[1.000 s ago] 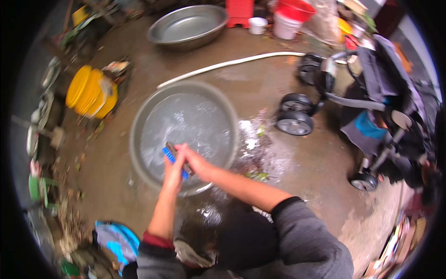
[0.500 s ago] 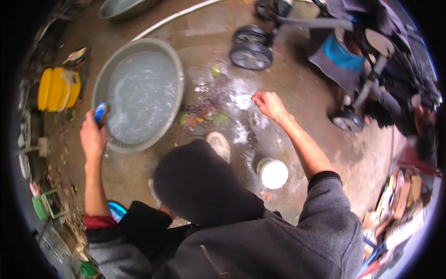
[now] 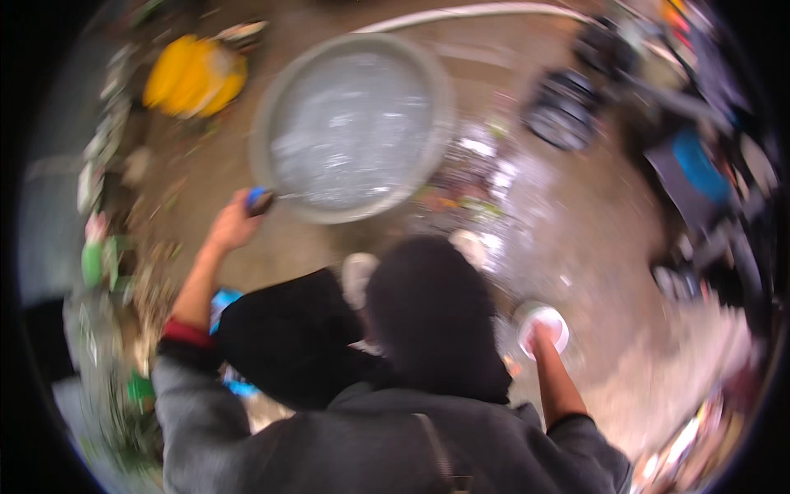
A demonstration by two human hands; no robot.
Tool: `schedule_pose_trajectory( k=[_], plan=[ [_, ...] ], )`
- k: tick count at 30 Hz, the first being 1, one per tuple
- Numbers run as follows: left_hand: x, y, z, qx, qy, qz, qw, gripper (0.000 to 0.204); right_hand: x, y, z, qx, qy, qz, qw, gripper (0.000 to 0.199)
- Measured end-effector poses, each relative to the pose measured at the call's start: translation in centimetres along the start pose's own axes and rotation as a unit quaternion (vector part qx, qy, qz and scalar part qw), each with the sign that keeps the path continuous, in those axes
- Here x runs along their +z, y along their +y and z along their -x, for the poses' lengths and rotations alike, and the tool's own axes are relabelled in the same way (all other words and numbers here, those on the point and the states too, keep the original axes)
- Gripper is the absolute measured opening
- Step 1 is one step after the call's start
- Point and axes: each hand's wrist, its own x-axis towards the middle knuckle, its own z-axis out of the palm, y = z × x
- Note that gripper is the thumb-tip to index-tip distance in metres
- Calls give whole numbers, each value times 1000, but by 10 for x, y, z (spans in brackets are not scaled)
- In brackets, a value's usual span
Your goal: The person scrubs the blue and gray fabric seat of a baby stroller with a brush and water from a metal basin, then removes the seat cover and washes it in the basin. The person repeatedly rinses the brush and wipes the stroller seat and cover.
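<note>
My left hand (image 3: 234, 226) is closed around a small blue-and-dark object (image 3: 258, 200), its kind blurred. It is held out just off the lower left rim of a large grey basin (image 3: 262, 136) of cloudy, rippling water. On the right, my right hand (image 3: 540, 334) reaches down at a small round white tub (image 3: 560, 323) on the ground. Its fingers are smeared and partly lost against the white, so whether they grip anything is unclear.
Wet concrete with scattered leaves (image 3: 461, 202) lies between basin and tub. A stroller (image 3: 687, 177) with dark wheels stands at the right. Behind the basin runs a white hose (image 3: 461, 12). A yellow plastic container (image 3: 191, 76) sits at the far left. Blue plastic (image 3: 224, 305) shows by my left arm.
My right hand has come back from over the wet ground to the white tub. The left still holds the blue-and-dark object. The whole view has swung left, so the basin appears farther right.
</note>
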Motion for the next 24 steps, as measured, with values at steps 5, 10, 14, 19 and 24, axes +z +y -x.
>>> schedule_pose_trajectory(
  k=[5, 10, 14, 19, 24],
  plan=[
    [111, -86, 103, -208, 21, 167, 963, 63, -7, -14, -9, -18, -51, -32, 998, 36],
    [277, -78, 219, -426, -66, 203, 879, 52, -7, -25, 2, -33, -41, -3, 999, 38],
    [338, -40, 273, -574, -22, 85, 814, 41, -12, -25, 12, -67, -46, 34, 996, 39],
    [365, -32, 290, -580, -43, 82, 809, 44, -22, -17, 26, -144, -48, 47, 987, 41],
    [409, -75, 289, -372, -87, 140, 913, 41, -28, -12, 29, -297, -40, 57, 952, 43]
  ],
)
